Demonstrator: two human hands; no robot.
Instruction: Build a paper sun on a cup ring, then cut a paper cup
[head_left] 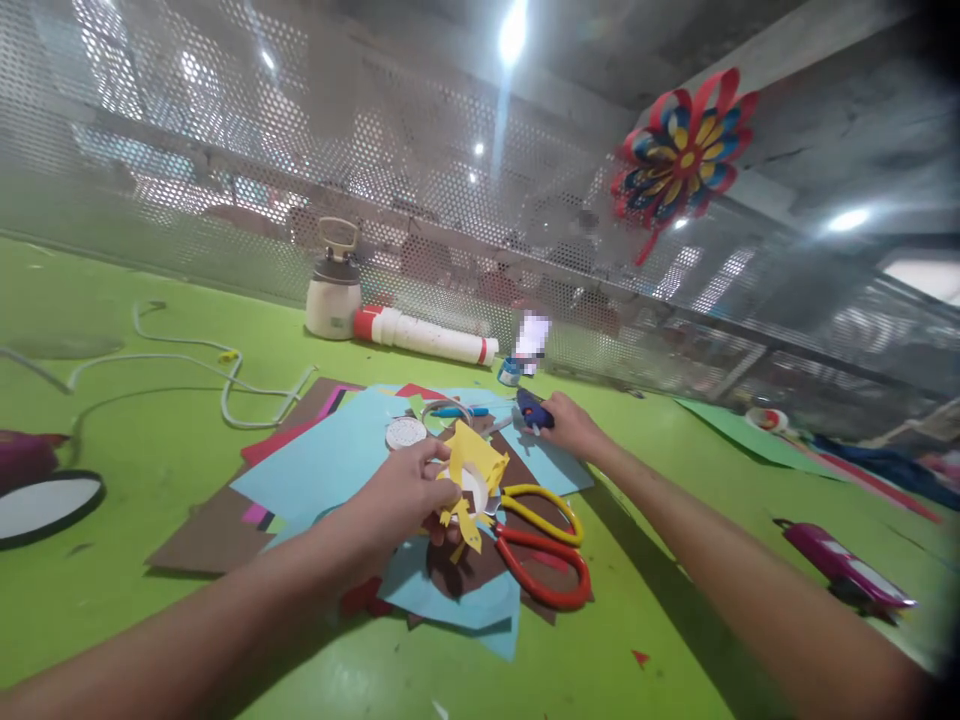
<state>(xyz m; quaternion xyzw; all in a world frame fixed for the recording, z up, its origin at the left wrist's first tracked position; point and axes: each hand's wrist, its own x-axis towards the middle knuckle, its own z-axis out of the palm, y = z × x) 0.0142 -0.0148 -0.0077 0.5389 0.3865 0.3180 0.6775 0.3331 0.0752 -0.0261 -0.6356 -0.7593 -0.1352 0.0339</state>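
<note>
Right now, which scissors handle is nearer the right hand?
The yellow handle: it lies on the right hand's side, while the red handle lies beyond it, farther from that hand.

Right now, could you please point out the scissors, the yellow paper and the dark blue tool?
Scissors (538, 540): head view, on the red handle.
Yellow paper (478, 455): head view, on its upper part.
Dark blue tool (534, 411): head view, on its body.

Slim bare forearms (300, 568), bare fingers (441, 493)
</note>
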